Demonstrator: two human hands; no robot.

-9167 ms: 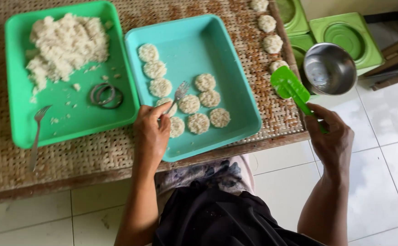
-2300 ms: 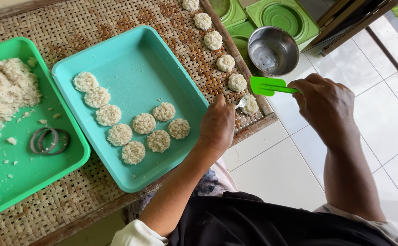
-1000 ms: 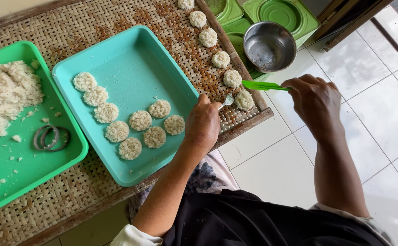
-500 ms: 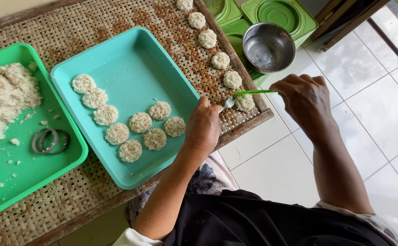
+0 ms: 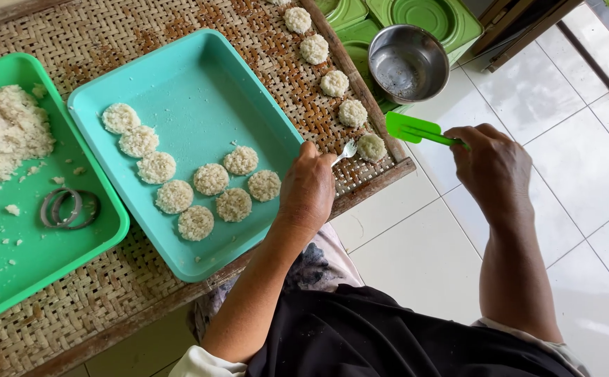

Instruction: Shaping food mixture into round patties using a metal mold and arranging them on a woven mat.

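Left to right: green tray (image 5: 102,230) of loose rice, teal tray (image 5: 200,91) holding eight patties, then left hand (image 5: 308,192) closed around a fork (image 5: 346,150) beside the end rice patty (image 5: 371,147) at the woven mat's (image 5: 144,42) corner. Right hand (image 5: 493,167) gripping a green spatula (image 5: 412,129) just above it. Best slid flat under, fork steadying gently, to avoid crumbling.

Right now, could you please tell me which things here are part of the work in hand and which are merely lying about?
In use:
- left hand holding a small metal fork
- right hand holding a bright green plastic spatula
- round pale rice patty at the woven mat's corner

Lying about:
- steel bowl
- metal ring moulds
- green tray of loose rice
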